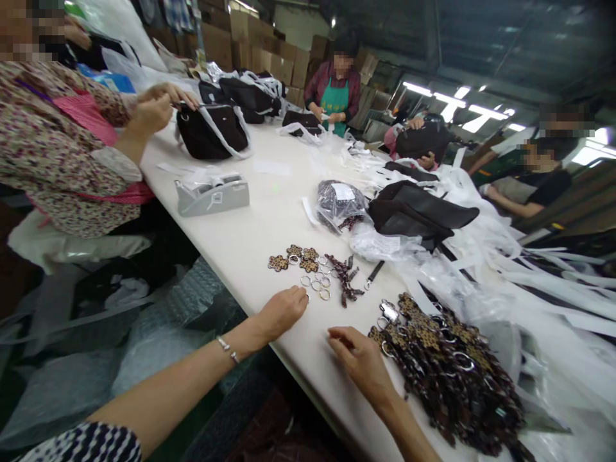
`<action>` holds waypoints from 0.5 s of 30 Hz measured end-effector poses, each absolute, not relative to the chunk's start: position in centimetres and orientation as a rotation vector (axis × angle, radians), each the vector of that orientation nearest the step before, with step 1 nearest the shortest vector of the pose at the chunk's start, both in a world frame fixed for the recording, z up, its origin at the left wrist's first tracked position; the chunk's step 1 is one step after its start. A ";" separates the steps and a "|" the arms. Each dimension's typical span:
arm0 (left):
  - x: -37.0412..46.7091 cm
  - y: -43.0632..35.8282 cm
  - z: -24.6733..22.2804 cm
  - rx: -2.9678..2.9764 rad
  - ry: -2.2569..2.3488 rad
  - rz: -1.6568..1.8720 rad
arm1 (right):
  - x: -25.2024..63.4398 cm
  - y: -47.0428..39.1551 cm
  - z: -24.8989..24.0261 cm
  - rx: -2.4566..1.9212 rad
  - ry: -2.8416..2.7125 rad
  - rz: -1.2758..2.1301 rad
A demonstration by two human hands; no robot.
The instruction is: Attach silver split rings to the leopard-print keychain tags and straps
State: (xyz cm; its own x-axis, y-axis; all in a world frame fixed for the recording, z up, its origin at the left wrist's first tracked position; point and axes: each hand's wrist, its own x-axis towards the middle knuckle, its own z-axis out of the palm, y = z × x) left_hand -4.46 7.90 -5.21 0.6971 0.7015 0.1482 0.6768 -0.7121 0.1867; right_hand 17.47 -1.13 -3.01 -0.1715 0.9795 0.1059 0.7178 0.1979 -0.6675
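Observation:
My left hand [283, 312] is over the near edge of the table, its fingertips pinched on a metal split ring [308, 297]. Just beyond it lie several loose silver rings [318, 282]. Leopard-print flower-shaped charms [308, 258] sit behind those rings, and a small bunch of dark brown tassels [345, 279] is to their right. My right hand [360, 362] hovers low above the tabletop with fingers loosely curled and thumb apart; nothing shows between them. Beside it is a large heap of finished-looking keychains [443, 359] with leopard charms, rings and dark tassels.
A grey tape dispenser [212, 194] stands on the white table [269, 218]. Dark bags [418, 212], a plastic-wrapped bundle [341, 200] and white strips [529, 256] lie on the right. At left a co-worker handles a black handbag [212, 131]; other people work farther back.

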 end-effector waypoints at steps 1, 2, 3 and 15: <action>-4.4 8.1 -5.1 2.811 1.098 0.287 | 17.0 -1.2 -3.9 -1.542 -1.927 0.630; -4.4 8.4 -5.1 2.835 1.062 0.259 | 16.7 -1.3 -4.6 -1.511 -1.900 0.592; -4.4 8.6 -5.0 2.855 1.030 0.232 | 16.5 -1.4 -5.3 -1.484 -1.882 0.554; -3.7 9.9 -3.4 2.845 1.053 0.077 | 16.7 -1.6 -6.3 -1.418 -1.765 0.502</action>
